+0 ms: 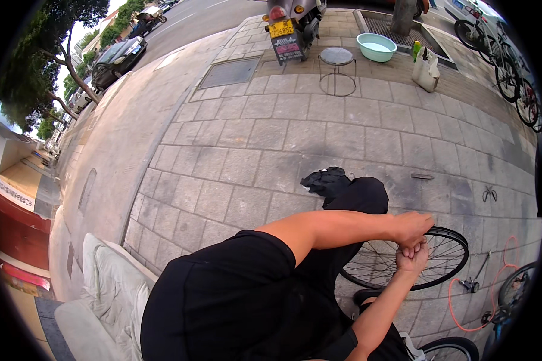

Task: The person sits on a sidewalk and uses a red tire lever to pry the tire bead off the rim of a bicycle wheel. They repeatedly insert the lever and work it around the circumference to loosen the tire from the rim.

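A bicycle wheel (464, 248) with a black rim and thin spokes lies in front of me, tilted beside my bent leg. My left hand (412, 228) is closed over its upper rim, the fingers curled down. Just below, my right hand (412, 259) is also closed, its fingers bunched against the left hand at the same stretch of rim. The hands hide that part of the wheel, and any small thing between them cannot be made out. Dark crumpled cloth or plastic (325, 182) sits on the paving past my knee (367, 195).
A short flat bar (422, 176) and a small dark tool (489, 194) lie on the paving. An orange hose (453, 305) curls at the right near bicycle parts. Farther off stand a stool (336, 56), a green basin (376, 48), a white bag (426, 71) and a scooter (292, 30).
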{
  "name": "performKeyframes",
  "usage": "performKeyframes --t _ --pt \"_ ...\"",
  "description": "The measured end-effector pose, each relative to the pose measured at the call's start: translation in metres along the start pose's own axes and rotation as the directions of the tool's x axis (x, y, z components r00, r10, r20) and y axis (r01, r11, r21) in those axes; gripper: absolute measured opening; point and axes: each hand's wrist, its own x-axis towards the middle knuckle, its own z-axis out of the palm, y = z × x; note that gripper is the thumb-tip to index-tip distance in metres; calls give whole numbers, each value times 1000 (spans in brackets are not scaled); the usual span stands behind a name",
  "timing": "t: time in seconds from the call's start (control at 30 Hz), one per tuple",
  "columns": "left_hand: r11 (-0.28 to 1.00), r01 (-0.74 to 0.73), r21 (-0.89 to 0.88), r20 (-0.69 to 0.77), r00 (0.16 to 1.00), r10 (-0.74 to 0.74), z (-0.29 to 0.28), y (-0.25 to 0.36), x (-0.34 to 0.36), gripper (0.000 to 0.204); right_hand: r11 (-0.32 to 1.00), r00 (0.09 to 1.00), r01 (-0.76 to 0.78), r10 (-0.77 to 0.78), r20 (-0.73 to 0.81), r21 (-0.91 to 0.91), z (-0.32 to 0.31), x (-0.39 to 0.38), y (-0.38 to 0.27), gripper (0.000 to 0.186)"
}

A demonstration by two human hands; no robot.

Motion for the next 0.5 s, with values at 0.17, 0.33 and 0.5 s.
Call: performKeyframes --t 0.17,0.33,0.5 --pt "1000 27 2 2 1000 -27 -4 3 -4 40 965 972 229 -222 73 -127 4 -39 27 25" --pt "1000 -2 17 -13 1000 3 3 1 -1 41 91 567 714 -657 497 -694 -58 -4 32 42" --pt "1000 -19 0 -30 999 19 2 2 -5 39 172 668 639 -607 430 -750 -59 -8 31 41"
